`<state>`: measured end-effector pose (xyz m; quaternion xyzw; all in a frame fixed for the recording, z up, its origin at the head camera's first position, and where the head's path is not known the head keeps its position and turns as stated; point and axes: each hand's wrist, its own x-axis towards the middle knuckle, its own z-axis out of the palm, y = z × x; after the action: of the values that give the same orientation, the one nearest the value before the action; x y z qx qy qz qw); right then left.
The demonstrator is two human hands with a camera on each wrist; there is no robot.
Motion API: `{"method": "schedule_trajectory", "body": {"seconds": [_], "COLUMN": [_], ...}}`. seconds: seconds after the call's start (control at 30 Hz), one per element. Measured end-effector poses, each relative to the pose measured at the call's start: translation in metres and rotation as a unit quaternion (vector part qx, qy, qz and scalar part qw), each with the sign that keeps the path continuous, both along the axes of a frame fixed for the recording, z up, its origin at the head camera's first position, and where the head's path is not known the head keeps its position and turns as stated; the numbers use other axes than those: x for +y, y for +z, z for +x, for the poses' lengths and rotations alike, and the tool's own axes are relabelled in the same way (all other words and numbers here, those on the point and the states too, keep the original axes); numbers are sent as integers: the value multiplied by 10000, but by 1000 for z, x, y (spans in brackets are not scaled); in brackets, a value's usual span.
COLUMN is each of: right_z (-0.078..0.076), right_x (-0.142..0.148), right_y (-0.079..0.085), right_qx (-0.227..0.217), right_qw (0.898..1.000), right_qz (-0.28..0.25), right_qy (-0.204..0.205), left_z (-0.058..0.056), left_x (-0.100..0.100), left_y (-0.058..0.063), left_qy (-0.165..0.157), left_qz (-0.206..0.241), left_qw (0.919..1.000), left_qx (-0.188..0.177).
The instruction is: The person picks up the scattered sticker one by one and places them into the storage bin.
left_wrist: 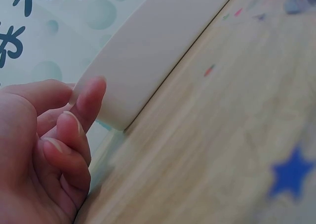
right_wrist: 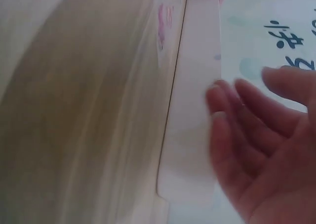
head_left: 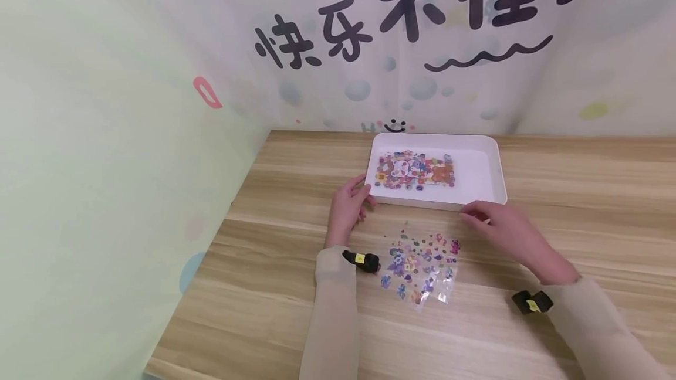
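A shallow white tray (head_left: 479, 170) lies near the table's far edge. Sticker sheets (head_left: 414, 171) with bear pictures lie in its left and middle part. At the tray's front left corner, my left hand (head_left: 347, 207) pinches the rim between thumb and index finger; the left wrist view shows the other fingers curled below the tray wall (left_wrist: 133, 61). My right hand (head_left: 507, 230) is by the front right corner. In the right wrist view its fingers (right_wrist: 222, 130) are loosely bent beside the tray wall, thumb apart, gripping nothing. Clear sticker sheets (head_left: 417, 263) lie on the table between the forearms.
The wooden table (head_left: 264, 286) ends at the left along a slanting edge. Behind it hangs a pale cloth (head_left: 327, 69) with dark lettering and bubbles. Black wrist cameras sit on both sleeves, the left one (head_left: 363, 260) beside the loose sticker sheets.
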<state>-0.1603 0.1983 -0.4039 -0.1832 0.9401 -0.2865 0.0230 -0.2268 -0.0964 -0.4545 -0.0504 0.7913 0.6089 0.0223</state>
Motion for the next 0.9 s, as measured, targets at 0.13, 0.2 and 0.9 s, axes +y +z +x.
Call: {"method": "schedule_trajectory", "body": {"seconds": [0.13, 0.2, 0.9], "right_z": [2, 2, 18], "right_x": [-6, -8, -32], "right_y": [-5, -7, -11], "right_qx": [-397, -505, -344], "right_qw": [9983, 9974, 9909], "right_qz": [117, 134, 1301], "right_qy": [402, 498, -46], "left_z": [-1, -1, 1], "left_x": [0, -1, 0], "left_y": [0, 0, 1], "left_qy": [6, 15, 18], "left_qz": [-12, -26, -53], "left_qw": [10000, 10000, 10000], "left_qx": [-1, -8, -14]}}
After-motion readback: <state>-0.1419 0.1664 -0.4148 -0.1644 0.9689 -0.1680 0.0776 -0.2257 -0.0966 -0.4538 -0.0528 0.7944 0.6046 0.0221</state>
